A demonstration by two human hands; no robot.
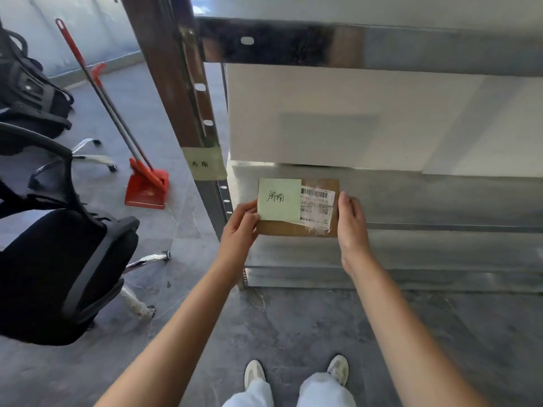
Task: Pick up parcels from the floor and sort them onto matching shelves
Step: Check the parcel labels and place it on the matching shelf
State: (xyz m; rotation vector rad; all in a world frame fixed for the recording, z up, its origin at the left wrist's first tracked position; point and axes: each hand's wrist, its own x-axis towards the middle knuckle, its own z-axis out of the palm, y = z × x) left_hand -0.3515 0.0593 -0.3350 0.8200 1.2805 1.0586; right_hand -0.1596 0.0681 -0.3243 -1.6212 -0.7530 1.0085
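Held parcel (296, 227) flat between left hand (239, 223) and right hand (352, 220), both gripping its ends | long axis sideways | just before shelf (440, 198), beside post label (204, 163)

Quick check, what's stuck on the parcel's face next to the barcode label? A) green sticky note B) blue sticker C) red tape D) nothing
A: a green sticky note with handwriting sits left of the barcode label on the brown parcel, held by the left hand and right hand.
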